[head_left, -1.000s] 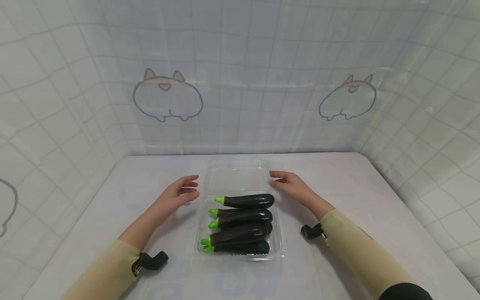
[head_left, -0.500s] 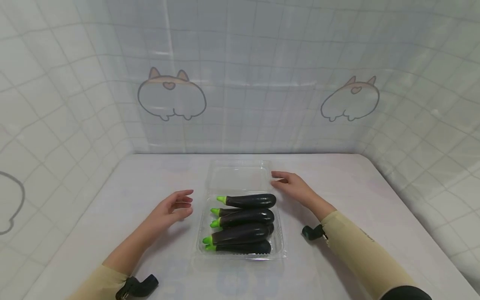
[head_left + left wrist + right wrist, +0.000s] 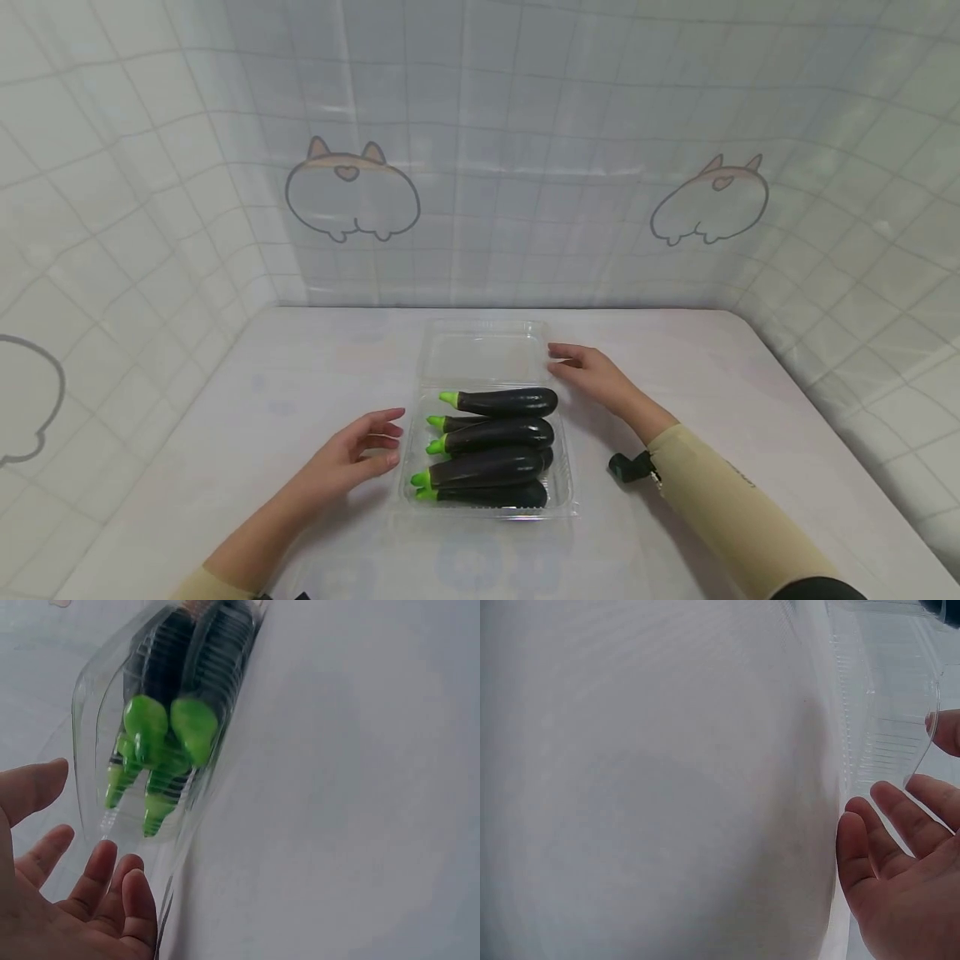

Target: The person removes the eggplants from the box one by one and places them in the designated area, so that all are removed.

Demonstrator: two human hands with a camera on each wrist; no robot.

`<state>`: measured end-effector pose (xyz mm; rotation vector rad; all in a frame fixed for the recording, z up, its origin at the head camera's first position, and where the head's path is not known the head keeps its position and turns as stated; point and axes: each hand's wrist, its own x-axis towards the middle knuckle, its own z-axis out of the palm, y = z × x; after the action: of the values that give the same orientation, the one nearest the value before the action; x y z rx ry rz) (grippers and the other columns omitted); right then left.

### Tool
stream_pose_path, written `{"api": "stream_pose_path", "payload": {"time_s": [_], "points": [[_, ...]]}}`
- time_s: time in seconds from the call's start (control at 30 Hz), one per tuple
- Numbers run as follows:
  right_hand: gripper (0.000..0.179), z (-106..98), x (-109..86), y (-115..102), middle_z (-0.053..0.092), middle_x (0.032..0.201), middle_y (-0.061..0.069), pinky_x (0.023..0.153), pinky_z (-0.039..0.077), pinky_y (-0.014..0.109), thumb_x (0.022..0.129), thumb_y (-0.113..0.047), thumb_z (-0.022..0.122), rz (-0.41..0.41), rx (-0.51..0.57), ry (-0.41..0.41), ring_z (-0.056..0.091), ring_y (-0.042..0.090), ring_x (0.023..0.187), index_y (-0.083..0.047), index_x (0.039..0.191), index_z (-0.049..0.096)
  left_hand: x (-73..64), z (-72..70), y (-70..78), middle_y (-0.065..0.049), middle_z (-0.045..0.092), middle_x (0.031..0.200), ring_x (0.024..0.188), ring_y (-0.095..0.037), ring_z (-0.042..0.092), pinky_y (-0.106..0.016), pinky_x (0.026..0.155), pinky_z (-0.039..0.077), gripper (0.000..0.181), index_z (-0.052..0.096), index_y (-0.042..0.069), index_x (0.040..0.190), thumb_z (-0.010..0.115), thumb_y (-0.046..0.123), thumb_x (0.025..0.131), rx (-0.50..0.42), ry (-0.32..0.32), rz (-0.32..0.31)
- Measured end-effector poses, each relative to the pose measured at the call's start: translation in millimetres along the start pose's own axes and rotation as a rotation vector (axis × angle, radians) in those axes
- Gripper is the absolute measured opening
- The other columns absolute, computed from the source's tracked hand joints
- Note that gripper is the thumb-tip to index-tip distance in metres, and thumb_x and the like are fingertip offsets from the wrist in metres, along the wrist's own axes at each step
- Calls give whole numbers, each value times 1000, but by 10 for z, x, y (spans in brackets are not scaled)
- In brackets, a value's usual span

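Note:
A clear plastic clamshell box point(image 3: 566, 479) lies open on the table, its lid point(image 3: 483, 357) folded back toward the wall. Several dark, glossy eggplants point(image 3: 517, 402) with bright green stem ends are stacked across its base, stems to the left. Beside the base's left edge is my left hand point(image 3: 352, 458), fingers loosely bent and holding nothing. In the left wrist view its fingertips are right by the box wall, below the green stem ends point(image 3: 146, 724). My right hand point(image 3: 596, 377) is at the lid's right edge; in the right wrist view thumb and fingertips overlap the lid's rim point(image 3: 937, 690).
The white table point(image 3: 675, 350) extends to both sides and in front of the box. A pale checked wall covering point(image 3: 525, 208) with animal drawings encloses the back and sides. A black wrist mount point(image 3: 630, 467) sticks out from the right sleeve.
My left hand has come from beside the lid hinge down along the box's left side, toward me. The right hand stays by the lid. The view has shifted slightly.

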<state>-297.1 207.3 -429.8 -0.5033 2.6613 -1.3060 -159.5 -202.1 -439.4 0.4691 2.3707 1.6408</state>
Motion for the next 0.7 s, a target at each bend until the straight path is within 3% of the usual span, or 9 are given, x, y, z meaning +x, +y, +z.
{"api": "stream_pose_path", "payload": {"time_s": [0.33,0.7], "points": [[55,3,-16,-5,54,142,7,106,39,46,98,-37,62,9,-13,-1,52,27,128,-8,143,52,-93,86,39,-16,58,123,115,-32,55,-25,90,48,66,40,6,149,71,16,92,-13,-46,-3],[60,3,-14,-38,51,144,7,106,39,47,98,-43,60,1,-21,-29,50,27,130,-10,147,48,-145,130,75,-15,59,115,112,-30,57,-24,90,49,68,41,6,149,73,15,90,-66,-19,-37]]}}
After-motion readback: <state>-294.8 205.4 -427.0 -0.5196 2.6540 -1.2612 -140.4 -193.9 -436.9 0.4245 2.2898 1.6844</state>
